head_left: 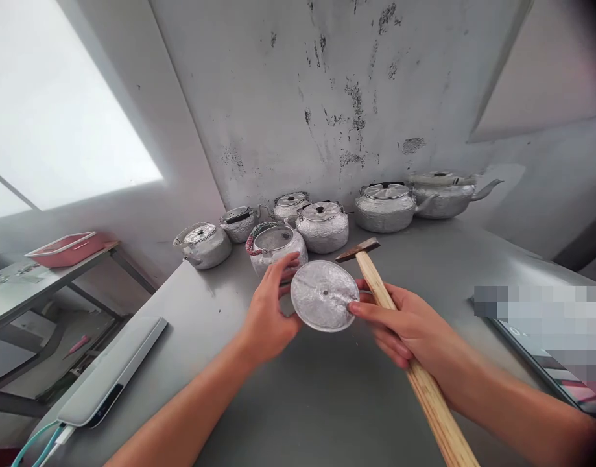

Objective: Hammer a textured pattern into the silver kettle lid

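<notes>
While the right hand [417,327] pinches the metal disc [321,306] by its right edge, center frame, hammer [428,397] in the same grip, fingers of the left hand [271,319] sit half-curled at the disc's left rim; can't tell if they're gripping.

the lid [317,301] and kettles [321,229] are shiny, crinkled metal; the hammer handle [374,275] is matt wood, its head [368,246] rough metal; the table [259,415] looks smooth, softly glossy.
</notes>
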Demonstrator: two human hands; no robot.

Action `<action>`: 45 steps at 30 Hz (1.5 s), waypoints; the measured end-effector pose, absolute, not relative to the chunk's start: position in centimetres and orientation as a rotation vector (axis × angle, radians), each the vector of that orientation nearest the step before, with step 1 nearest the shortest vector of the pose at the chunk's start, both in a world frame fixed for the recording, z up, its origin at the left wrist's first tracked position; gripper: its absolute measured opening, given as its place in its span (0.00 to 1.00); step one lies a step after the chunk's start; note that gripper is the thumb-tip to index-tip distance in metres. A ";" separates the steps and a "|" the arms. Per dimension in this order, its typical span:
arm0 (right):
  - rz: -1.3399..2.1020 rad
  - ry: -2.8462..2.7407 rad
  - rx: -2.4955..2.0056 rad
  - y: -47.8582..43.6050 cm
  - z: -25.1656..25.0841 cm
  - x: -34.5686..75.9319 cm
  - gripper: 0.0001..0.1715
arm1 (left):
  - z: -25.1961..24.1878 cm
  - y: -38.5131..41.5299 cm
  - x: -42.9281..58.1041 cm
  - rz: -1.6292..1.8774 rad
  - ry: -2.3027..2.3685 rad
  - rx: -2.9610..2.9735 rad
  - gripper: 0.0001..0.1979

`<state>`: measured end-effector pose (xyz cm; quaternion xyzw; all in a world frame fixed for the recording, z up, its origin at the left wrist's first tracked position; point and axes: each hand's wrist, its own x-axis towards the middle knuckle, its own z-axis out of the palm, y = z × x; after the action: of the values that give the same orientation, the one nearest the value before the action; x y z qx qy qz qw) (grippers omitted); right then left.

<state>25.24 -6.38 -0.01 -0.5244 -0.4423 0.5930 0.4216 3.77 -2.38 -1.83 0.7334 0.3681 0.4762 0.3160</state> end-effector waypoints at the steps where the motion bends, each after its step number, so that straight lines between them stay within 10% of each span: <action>1: 1.461 -1.101 -1.313 -6.3 -0.1 25.3 0.25 | -1.7 -2.3 3.8 1.185 0.958 1.755 0.39; 9: 1.376 -1.142 -1.376 -6.3 -0.8 25.2 0.23 | 0.0 -2.7 3.6 0.996 0.700 1.135 0.14; 45: 1.398 -1.236 -1.448 -6.6 0.0 25.1 0.24 | -0.5 -2.6 3.4 0.787 0.679 1.246 0.24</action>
<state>25.05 -6.57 -0.01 -0.5670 -0.4839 0.5475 0.3802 3.40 -2.59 -0.53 0.5570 0.3036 0.3517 0.6885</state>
